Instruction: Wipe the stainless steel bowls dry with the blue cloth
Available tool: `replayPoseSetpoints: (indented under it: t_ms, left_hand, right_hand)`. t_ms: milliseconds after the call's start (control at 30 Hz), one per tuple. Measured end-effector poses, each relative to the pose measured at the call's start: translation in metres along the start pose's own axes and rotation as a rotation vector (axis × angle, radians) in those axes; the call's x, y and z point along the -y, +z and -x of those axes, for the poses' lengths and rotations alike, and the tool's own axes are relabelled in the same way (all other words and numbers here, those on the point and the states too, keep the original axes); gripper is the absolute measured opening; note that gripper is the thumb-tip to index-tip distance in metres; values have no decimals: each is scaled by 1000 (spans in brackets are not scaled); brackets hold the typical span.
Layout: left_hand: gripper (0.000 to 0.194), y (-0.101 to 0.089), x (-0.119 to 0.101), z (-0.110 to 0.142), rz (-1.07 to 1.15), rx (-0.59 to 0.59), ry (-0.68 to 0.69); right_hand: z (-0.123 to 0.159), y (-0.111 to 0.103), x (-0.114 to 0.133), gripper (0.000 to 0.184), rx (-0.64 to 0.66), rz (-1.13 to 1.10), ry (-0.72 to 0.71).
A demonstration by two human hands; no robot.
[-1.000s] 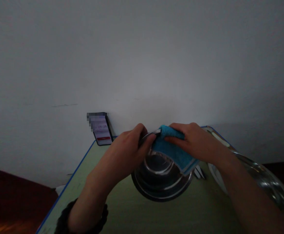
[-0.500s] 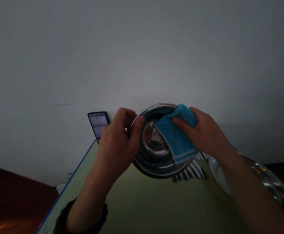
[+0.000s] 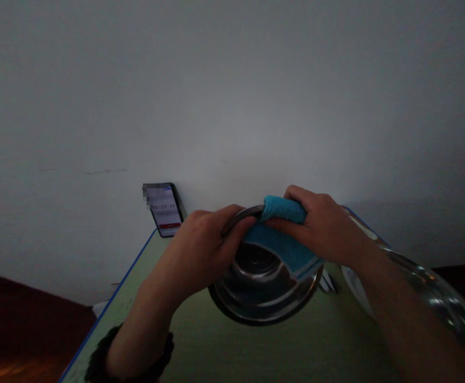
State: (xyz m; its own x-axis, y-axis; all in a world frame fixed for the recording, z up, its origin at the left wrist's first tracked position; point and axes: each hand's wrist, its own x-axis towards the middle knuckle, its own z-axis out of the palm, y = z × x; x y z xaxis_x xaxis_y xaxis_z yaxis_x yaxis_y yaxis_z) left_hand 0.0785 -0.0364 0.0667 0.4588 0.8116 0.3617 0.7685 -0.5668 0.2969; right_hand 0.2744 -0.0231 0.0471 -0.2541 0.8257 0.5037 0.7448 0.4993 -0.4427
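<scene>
A shiny steel bowl (image 3: 264,306) is held up over the table, tilted so its inside faces me. My left hand (image 3: 208,242) is closed on the bowl's far-left rim, thumb on the inner side. Folded over the far rim is a blue towel (image 3: 286,242) with a pale stripe near its edge. My right hand (image 3: 320,223) pinches this cloth against the rim, and the loose part hangs into the bowl. Part of the bowl's inside is hidden behind the towel.
A phone (image 3: 166,213) with a lit screen leans against the wall at the left. On the green table (image 3: 216,346), a larger steel basin (image 3: 435,287) stands at the right, partly behind my right forearm. Black-and-white cutlery-like pieces (image 3: 328,282) lie beside the bowl.
The bowl has tipped and its near side has come lower towards me. My right hand has moved left with the towel, which now wraps the far rim. My left hand has shifted along the rim.
</scene>
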Motion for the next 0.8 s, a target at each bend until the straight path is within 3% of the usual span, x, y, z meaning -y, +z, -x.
replayPoseSetpoints:
  t_ms: [200, 433, 500, 667, 800]
  left_hand:
    - [25, 8, -1, -1, 95, -186, -85]
    - [23, 16, 1, 3, 10, -528, -226]
    - [25, 15, 5, 3, 14, -500, -242]
    - [26, 10, 11, 3, -14, -237, -203]
    - [29, 7, 9, 3, 0, -145, -161]
  right_hand:
    - [-1, 8, -3, 37, -195, 4, 91]
    - [0, 10, -5, 38, -341, -29, 270]
    - [0, 10, -5, 36, -329, -31, 277]
    - [0, 5, -7, 35, -240, 6, 204]
    - [0, 0, -7, 32, -149, 1, 148]
